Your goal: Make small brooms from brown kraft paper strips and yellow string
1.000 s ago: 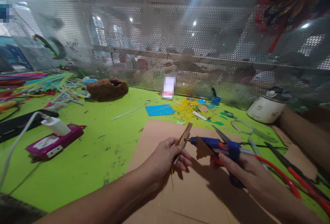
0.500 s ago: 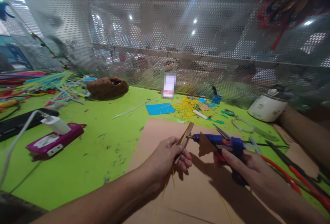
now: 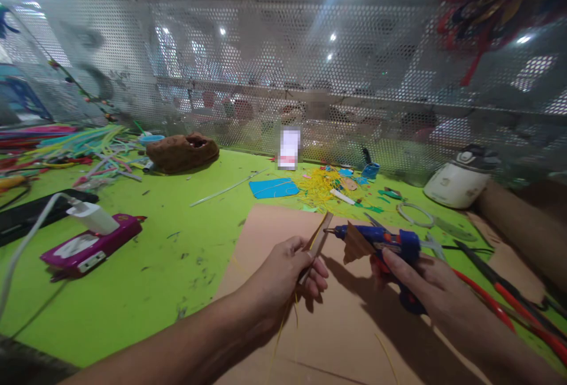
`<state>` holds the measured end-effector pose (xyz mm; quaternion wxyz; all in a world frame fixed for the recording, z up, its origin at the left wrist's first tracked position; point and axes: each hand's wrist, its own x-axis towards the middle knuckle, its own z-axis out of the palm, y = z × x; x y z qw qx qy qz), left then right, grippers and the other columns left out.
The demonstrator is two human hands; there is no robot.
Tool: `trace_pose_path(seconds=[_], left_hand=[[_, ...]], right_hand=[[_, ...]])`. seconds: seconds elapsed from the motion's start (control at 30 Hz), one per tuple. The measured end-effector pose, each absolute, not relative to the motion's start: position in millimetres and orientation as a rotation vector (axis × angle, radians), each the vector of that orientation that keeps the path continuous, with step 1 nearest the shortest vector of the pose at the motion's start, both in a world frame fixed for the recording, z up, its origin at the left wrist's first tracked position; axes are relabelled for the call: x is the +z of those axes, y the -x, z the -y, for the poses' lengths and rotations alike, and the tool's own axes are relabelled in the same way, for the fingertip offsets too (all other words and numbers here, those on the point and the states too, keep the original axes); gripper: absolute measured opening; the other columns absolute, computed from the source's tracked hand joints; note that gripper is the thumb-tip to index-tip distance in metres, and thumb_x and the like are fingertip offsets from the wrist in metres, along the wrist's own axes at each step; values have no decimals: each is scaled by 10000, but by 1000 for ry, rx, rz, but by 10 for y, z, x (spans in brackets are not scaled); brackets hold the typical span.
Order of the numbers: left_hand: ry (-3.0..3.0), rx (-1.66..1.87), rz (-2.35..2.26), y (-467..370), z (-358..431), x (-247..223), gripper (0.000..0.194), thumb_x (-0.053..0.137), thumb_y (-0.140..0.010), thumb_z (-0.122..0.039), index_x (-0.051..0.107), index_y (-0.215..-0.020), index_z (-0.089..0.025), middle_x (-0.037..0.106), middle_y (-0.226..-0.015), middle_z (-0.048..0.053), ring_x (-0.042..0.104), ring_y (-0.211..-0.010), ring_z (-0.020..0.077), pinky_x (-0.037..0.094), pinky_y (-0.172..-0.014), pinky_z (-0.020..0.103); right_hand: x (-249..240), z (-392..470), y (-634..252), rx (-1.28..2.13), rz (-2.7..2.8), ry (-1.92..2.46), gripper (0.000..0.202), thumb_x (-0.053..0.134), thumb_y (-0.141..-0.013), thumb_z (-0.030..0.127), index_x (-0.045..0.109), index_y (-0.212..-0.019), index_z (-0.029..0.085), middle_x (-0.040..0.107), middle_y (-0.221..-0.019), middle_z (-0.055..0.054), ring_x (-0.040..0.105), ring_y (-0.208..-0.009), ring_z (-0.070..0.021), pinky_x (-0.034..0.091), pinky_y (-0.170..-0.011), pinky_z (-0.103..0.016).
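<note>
My left hand [image 3: 301,267] pinches a narrow brown strip [image 3: 319,243] with a thin yellow strand along its edge; more yellow strands hang below the fingers. My right hand [image 3: 416,284] is wrapped round a blue hot glue gun [image 3: 381,240], its nozzle pointing left. The tip is at the upper part of the strip; whether it touches, I cannot tell. A brown jagged-edged piece [image 3: 357,243] shows in front of the gun's barrel, by my right fingers. Beneath both hands lies a large tan sheet [image 3: 261,231].
On the green table [image 3: 177,243] are a purple power strip [image 3: 93,246] with a white plug, a brown lumpy holder [image 3: 181,153], a blue piece [image 3: 273,188], yellow shreds [image 3: 323,187] and red-handled pliers [image 3: 514,296]. Another person's arm [image 3: 516,219] is at the right, near a white container [image 3: 460,178].
The glue gun's nozzle has shifted slightly up along the strip. The jagged brown piece has turned a little. Both hands keep their holds, and the whole view has shifted slightly.
</note>
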<state>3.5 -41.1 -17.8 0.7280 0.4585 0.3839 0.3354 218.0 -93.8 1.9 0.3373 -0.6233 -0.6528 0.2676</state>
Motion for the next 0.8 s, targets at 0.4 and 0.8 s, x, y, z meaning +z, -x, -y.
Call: trace_pose_path(seconds=[0.4,0.8], left_hand=[[-1022,731,-867,-47,444,-181,153,477,-837,-247,501,-733,-137,572,-610,47,505,-450,92,352,-437,213],[-1047,747,-867,-55,430,-188,111,483,-822,-209,488,-733,-142,557,-607,27,450,-424,64,360,-442,205]], right_hand=[[21,900,-2209,578,1706,1599,478,391,-905,523,626,-654,191,635,-719,-41,576,-713,-194,446,-681,-280],[-23,889,-2217,551,1636,1630,455,408,-900,523,625,-703,175,646,-708,-47,579,-685,-193,432,-610,-279]])
